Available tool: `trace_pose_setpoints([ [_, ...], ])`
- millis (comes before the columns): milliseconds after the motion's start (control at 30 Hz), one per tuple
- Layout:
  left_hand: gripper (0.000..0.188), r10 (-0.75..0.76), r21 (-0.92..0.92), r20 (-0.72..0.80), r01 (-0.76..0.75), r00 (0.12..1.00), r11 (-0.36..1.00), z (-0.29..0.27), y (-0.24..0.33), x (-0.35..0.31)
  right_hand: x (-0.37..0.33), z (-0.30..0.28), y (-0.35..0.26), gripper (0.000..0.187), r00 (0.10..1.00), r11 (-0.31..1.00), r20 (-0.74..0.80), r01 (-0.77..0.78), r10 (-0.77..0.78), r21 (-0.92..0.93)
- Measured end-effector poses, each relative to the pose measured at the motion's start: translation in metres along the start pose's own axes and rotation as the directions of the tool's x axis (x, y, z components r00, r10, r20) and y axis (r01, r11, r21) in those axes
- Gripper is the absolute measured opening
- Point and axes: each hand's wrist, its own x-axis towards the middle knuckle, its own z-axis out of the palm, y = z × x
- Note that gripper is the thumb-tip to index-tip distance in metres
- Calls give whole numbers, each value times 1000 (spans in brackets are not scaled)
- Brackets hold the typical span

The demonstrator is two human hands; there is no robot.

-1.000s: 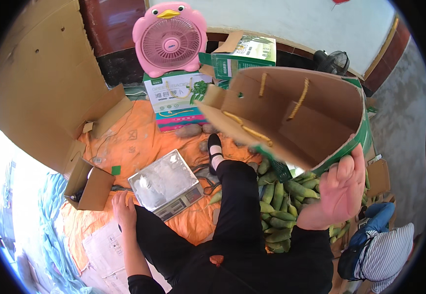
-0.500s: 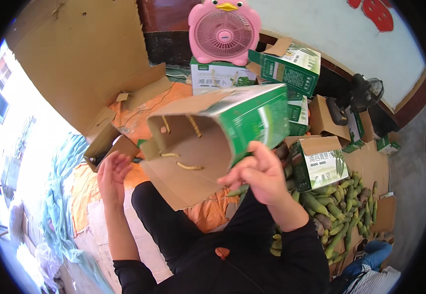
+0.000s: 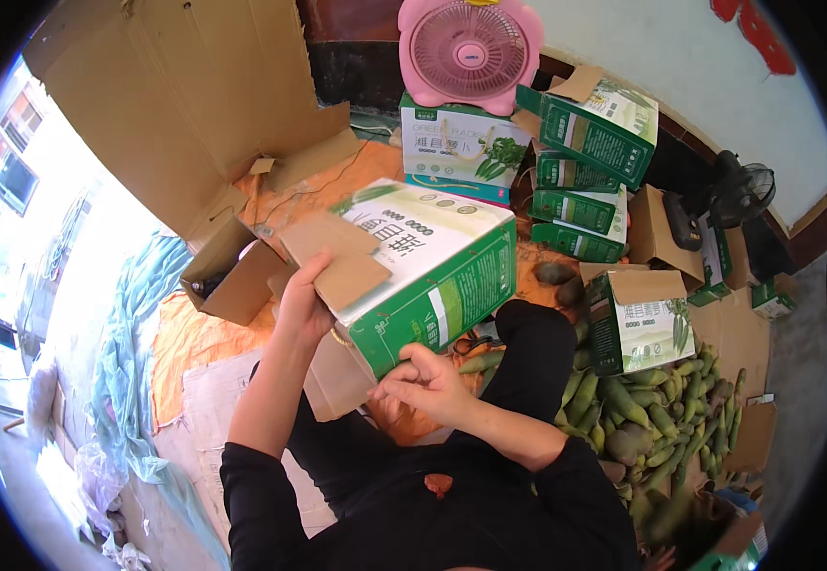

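Observation:
A white and green cardboard carton point(image 3: 432, 276) lies tilted over my lap, its flapped end toward me and a brown flap folded out on top. My left hand point(image 3: 307, 303) is closed on the carton's left end, by the brown flap. At the lower green edge, my right hand point(image 3: 425, 385) has its fingers bent together against the carton near another hanging flap point(image 3: 332, 381). The carton's inside is hidden from view.
Green radishes point(image 3: 637, 409) lie heaped to the right beside an upright carton point(image 3: 637, 324). Several cartons point(image 3: 580, 181) are stacked at the back. A pink fan point(image 3: 470, 57) stands on another carton. An opened brown box point(image 3: 232, 276) sits at left. Part of a green carton point(image 3: 742, 542) shows at lower right.
The carton has turned so its printed top and green side face up, and its open mouth no longer shows. My left hand has taken hold of it; my right hand has moved down and left.

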Motion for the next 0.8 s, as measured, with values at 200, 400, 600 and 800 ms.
trace_pose_setpoints([
  [200, 39, 92, 442, 147, -149, 985, 884, 25, 0, 5, -13, -21, 32, 36, 992, 960, -118, 6, -40, -280],
  [400, 31, 154, 892, 89, -148, 984, 427, -13, -5, 20, -32, -43, 26, 39, 983, 835, -174, -141, 55, -531],
  [600, 27, 179, 976, 136, -100, 974, -195, -78, -24, 29, -32, -48, 13, 34, 980, 799, -181, -171, 79, -576],
  [800, 24, -47, 847, 110, -119, 993, -518, -107, -56, 23, -34, -48, 18, 32, 970, 798, -213, -220, 118, -561],
])
